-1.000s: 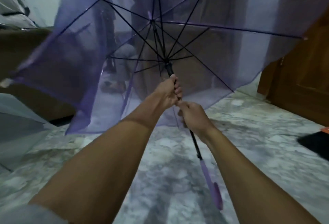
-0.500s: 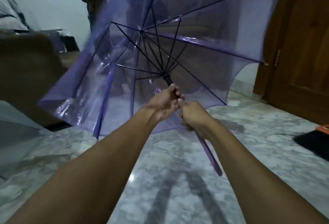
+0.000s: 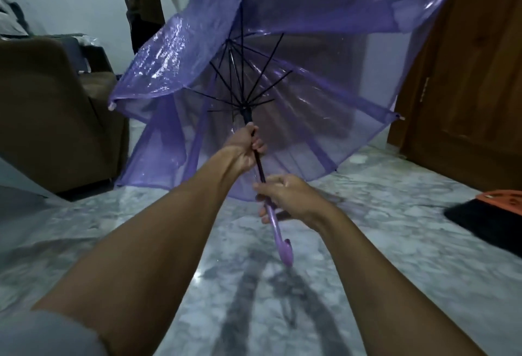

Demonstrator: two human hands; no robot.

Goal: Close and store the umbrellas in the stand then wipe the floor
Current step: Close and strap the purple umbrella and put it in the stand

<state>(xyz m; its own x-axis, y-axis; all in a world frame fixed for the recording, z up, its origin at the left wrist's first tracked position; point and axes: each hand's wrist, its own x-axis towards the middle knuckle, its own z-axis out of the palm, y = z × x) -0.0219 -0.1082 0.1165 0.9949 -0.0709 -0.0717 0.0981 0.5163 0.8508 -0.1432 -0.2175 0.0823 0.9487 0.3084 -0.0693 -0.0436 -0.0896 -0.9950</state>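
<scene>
I hold a translucent purple umbrella [image 3: 282, 30] in front of me, its canopy half folded and slack, black ribs bent inward. My left hand [image 3: 243, 149] grips the black shaft just below the runner. My right hand [image 3: 288, 197] holds the top of the purple hooked handle [image 3: 282, 248], which points down toward the marble floor [image 3: 367, 242]. A second, clear grey umbrella [image 3: 17, 183] shows at the left edge. No umbrella stand is in view.
A brown armchair [image 3: 50, 112] stands at the left. A wooden door [image 3: 474, 73] fills the right. A black broom with an orange head [image 3: 488, 214] lies on the floor at the right edge. A person [image 3: 141, 2] stands at the back.
The canopy has collapsed inward from nearly full spread. My left hand pulled the runner down the shaft. My right hand slid down to the purple handle, and my hands moved apart.
</scene>
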